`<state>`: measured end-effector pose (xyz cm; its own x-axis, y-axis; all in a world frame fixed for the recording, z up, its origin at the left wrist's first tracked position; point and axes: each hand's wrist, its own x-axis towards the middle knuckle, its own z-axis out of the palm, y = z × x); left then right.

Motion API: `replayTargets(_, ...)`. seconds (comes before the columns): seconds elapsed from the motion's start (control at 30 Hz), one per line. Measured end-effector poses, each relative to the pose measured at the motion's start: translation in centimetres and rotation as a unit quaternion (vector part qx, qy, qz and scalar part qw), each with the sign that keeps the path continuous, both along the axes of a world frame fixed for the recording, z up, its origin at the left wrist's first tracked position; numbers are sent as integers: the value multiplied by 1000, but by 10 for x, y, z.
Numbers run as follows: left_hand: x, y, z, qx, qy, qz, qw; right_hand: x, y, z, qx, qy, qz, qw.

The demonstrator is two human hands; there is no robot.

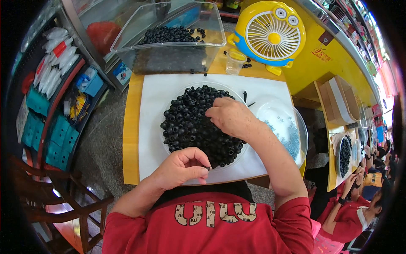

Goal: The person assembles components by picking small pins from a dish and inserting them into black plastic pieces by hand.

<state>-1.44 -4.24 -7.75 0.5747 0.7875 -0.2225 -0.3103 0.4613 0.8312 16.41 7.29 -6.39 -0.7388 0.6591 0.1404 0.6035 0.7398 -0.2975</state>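
A heap of small black hollow plastic parts (186,114) fills a round clear tray (165,146) on the white tabletop in front of me. My left hand (182,167) is at the near edge of the heap, thumb and forefinger pinched on a small black plastic part (207,168), mostly hidden by the fingertips. Over the heap's right side, my right hand (232,116) curls its fingers down among the parts; whatever its fingertips grip is hidden. Beyond my right wrist lies a black pin-like piece (245,96). A second round clear tray (270,108), partly behind my right forearm, holds tiny clear bluish pieces (289,137).
At the back stands a large clear tub (169,45) with more black parts. Beside it are a clear plastic cup (235,63) and a yellow fan (270,36). A wooden chair (67,207) stands left. At right, another person (349,216) sits by a similar tray (339,158).
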Motion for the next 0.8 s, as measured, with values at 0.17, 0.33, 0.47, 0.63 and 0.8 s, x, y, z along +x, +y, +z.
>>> replayTargets(0.17, -1, 3, 2, -1, -8, -1, 1000, -1, 3, -2, 17, -19, -25, 999)
replayTargets(0.33, 6, 8, 3, -16, -4, 61, 998, 11, -11, 7, -90, 167, -100, 977)
replayTargets(0.47, 16, 14, 3, -32, -26, 115, 993, 20, -31, 6, -370, 383, -166, 830)
replayTargets(0.63, 29, 18, 2, -15, -34, 173, 984, 27, -55, 13, -425, 412, -137, 794)
replayTargets(0.8, 39, 16, 5, 14, -10, 181, 983, 34, -72, 11, -201, 322, -48, 924)
